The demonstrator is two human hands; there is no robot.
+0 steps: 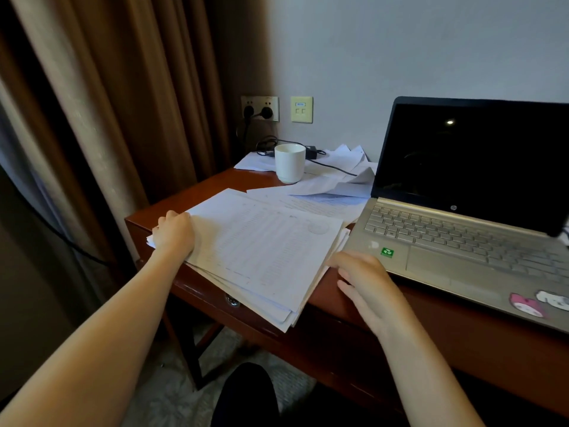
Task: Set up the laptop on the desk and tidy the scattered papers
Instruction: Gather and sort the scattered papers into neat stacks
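Desk (pixel 200 186) bears skewed paper stack (pixel 261 251), corner overhanging front edge, beside open laptop (pixel 462 229).

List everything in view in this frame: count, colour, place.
Open metal laptop: 1, pale gold with black screen, right of desk.
Stack of printed paper sheets: 1, white, front left of desk, overhanging its front edge.
Loose crumpled papers: several, white, back of desk, left of laptop.
Ceramic cup: 1, white, upright among the loose papers.
Power adapter with cable: 1, black, behind cup.
Wall plates: 2, one metallic, one cream, above desk.
Wooden desk: 1, reddish brown.
Fabric curtain: 1, brown, left.
Stickers: 3, green, pink, white, on laptop palm rest.
Left hand: 1, grips stack's left edge.
Right hand: 1, fingers straight, at stack's right edge.
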